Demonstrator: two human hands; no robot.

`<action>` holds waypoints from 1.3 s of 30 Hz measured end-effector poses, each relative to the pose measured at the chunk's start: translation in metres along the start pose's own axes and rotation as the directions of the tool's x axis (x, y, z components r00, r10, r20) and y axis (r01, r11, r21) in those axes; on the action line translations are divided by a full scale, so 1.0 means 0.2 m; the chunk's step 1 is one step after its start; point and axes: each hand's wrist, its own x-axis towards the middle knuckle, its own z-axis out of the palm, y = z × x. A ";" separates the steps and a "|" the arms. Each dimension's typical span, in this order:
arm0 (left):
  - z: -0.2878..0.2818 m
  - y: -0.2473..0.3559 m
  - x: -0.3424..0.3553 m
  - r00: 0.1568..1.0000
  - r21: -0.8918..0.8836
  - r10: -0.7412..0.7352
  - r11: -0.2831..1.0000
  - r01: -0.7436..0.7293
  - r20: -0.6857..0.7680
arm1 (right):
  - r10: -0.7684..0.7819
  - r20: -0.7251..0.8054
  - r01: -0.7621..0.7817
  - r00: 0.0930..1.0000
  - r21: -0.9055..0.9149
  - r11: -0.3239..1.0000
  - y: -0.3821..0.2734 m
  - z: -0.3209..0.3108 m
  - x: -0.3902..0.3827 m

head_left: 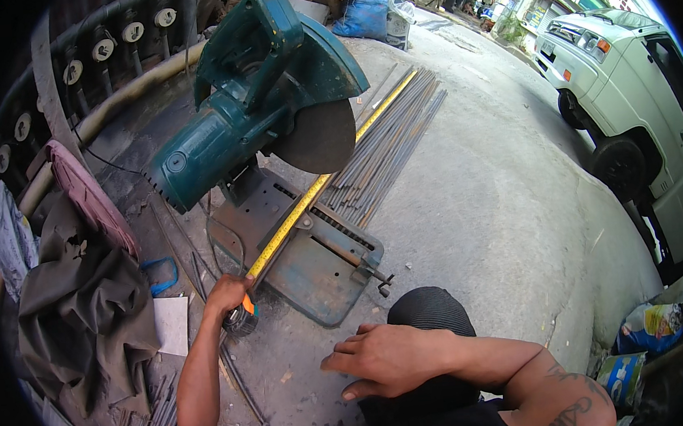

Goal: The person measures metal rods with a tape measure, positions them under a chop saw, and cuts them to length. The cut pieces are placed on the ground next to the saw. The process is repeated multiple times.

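Note:
My left hand (227,294) is closed around a black and orange tape measure (242,315). Its yellow blade (288,223) runs out across the base of a green chop saw and on along a bundle of thin steel bars (392,146). The saw's motor head (233,133) is raised, with its dark cutting disc (320,138) above the blade. Below them is the saw's flat metal base (315,282), with a vise screw on its right. My right hand (387,358) hangs open over my knee, fingers loosely spread and holding nothing.
Dark crumpled cloth (86,302) lies at the left beside a pale tile (172,326). More bars (150,424) are at the lower left. Round meters (103,49) line the wall. A white truck (617,83) stands at the right, and a blue sack (363,10) sits at the back.

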 end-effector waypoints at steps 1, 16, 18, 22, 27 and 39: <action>0.00 -0.01 0.00 1.000 -0.013 0.008 1.000 -0.008 -0.004 | -0.019 -0.020 0.019 1.000 -0.002 1.000 0.00 0.00 0.00; 0.03 -0.10 0.05 0.989 -0.017 -0.147 0.989 0.148 0.027 | -0.029 -0.037 0.029 0.999 -0.006 1.000 0.01 0.00 -0.01; 0.07 -0.14 0.08 0.980 -0.007 -0.184 0.983 0.186 0.079 | -0.036 -0.049 0.036 0.998 0.010 0.999 0.01 0.00 -0.02; 0.14 -0.17 0.16 0.965 0.149 -0.251 0.960 0.238 0.078 | -0.044 -0.072 0.047 0.996 0.038 0.998 0.01 -0.01 -0.03; 0.15 -0.06 0.15 0.916 0.277 -0.399 0.886 0.372 0.045 | -0.085 -0.104 0.090 0.991 0.046 0.995 0.01 -0.05 -0.04; 0.16 0.04 0.06 0.898 0.255 -0.434 0.863 0.436 -0.069 | 0.812 -0.211 0.031 0.544 0.972 0.232 1.59 -0.30 0.21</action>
